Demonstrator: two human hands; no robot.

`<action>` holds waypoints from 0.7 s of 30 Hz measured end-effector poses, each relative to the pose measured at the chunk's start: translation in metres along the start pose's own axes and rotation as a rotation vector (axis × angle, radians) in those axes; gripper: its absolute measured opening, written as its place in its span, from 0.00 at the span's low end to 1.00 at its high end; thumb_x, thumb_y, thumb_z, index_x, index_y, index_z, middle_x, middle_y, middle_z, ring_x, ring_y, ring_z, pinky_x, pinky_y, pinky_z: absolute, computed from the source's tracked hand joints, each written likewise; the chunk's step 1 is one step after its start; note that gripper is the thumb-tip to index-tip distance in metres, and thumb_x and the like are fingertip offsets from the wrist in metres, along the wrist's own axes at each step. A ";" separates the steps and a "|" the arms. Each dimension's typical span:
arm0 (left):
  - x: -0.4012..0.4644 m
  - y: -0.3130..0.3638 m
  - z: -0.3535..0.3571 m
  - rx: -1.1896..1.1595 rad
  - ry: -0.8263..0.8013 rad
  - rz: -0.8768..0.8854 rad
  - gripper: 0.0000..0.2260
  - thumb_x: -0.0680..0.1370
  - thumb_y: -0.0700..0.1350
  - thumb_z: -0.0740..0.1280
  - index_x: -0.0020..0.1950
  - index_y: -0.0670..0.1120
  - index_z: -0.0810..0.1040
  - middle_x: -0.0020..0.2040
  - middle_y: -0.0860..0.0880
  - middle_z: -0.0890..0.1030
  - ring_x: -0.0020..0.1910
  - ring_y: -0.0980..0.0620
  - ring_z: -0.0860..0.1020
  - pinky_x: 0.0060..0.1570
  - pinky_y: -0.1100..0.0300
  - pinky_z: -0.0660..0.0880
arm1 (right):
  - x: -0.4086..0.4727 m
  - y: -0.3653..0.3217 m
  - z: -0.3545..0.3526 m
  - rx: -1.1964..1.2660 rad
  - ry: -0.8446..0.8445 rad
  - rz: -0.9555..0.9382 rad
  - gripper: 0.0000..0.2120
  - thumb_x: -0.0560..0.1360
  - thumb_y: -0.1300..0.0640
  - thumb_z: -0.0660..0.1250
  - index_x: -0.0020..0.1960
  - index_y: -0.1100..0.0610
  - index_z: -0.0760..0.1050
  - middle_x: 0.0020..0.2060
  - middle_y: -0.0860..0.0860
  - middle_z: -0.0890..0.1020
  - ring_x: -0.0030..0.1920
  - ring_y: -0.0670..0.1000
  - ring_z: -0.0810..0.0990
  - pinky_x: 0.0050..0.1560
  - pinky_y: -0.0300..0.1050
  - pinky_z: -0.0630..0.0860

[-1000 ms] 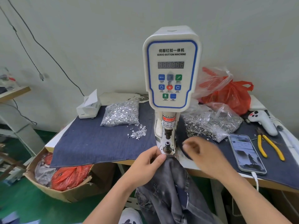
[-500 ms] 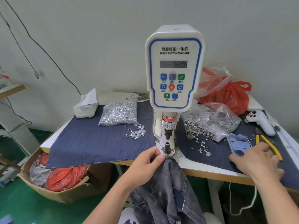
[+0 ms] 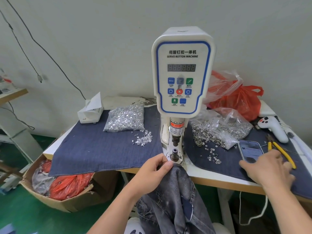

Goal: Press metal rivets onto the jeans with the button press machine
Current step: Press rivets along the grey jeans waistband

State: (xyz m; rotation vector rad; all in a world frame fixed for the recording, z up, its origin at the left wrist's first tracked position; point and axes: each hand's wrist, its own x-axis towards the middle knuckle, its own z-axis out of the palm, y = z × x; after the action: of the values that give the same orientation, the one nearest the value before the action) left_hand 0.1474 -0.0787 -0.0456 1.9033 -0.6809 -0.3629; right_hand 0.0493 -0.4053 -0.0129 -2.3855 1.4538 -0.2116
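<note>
Head view, one bench. Button press machine [image 3: 181, 73] stands at centre; its lower die [image 3: 174, 153] sits at the base, near the front edge of the table [image 3: 207, 179].

Left hand [image 3: 152, 171] pinches the top edge of the jeans [image 3: 172, 200] between thumb and fingers, just at 7 o'clock of the die, touching or nearly touching the machine base. The rest of the garment hangs off the table edge toward 6 o'clock, into the person's lap.

Right hand [image 3: 268, 168] is out at 3 o'clock, well apart from the die, fingers spread and relaxed, grasping nothing, resting over the lower end of a phone [image 3: 250, 149]. Yellow-handled pliers [image 3: 282, 152] lie just beyond its fingers.

Loose rivet caps [image 3: 212, 154] lie scattered at 2 o'clock of the die, spilled from a clear bag [image 3: 221, 129]. Spiked rivet posts [image 3: 143, 140] lie at 10 o'clock, below a second bag [image 3: 125, 119].

Handling judgement: denim is soft, limp and fairly heavy; the hanging bulk will likely drag the edge off the die unless held close. Best hold looks to be the stiff seamed edge, both sides of the rivet spot, fingers clear of the punch. Rivet parts are small, hard and likely to roll; a fingertip pinch suits them.

No fabric on the die yet.
</note>
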 end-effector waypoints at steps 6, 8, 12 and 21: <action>-0.002 0.003 -0.001 0.000 -0.010 -0.003 0.15 0.84 0.59 0.63 0.43 0.51 0.71 0.36 0.60 0.70 0.36 0.59 0.67 0.39 0.68 0.67 | 0.028 0.041 0.004 -0.062 0.073 0.078 0.46 0.66 0.42 0.79 0.68 0.69 0.62 0.63 0.69 0.72 0.61 0.71 0.72 0.60 0.65 0.74; -0.001 0.004 -0.002 0.005 -0.012 -0.006 0.15 0.84 0.59 0.63 0.43 0.51 0.70 0.36 0.60 0.70 0.36 0.59 0.67 0.40 0.67 0.67 | 0.053 0.068 0.012 -0.040 -0.016 0.130 0.33 0.71 0.47 0.77 0.59 0.72 0.70 0.54 0.70 0.75 0.55 0.73 0.76 0.54 0.68 0.77; -0.002 0.003 -0.002 -0.010 -0.015 -0.002 0.15 0.84 0.57 0.64 0.44 0.48 0.71 0.37 0.59 0.70 0.38 0.58 0.68 0.43 0.63 0.67 | 0.068 0.094 0.013 0.040 0.031 0.122 0.26 0.75 0.50 0.76 0.53 0.74 0.73 0.50 0.70 0.76 0.48 0.73 0.78 0.48 0.71 0.78; -0.005 0.012 -0.005 -0.074 -0.027 -0.048 0.15 0.87 0.56 0.62 0.42 0.53 0.75 0.38 0.58 0.72 0.38 0.57 0.68 0.44 0.58 0.66 | -0.056 -0.077 0.023 0.047 0.070 -0.641 0.09 0.81 0.56 0.64 0.56 0.54 0.82 0.49 0.58 0.85 0.53 0.64 0.79 0.51 0.56 0.77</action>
State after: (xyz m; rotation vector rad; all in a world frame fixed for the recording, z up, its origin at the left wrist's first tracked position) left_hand 0.1423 -0.0755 -0.0326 1.8499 -0.6316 -0.4391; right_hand 0.0942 -0.3192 -0.0043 -2.7477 0.6494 -0.4761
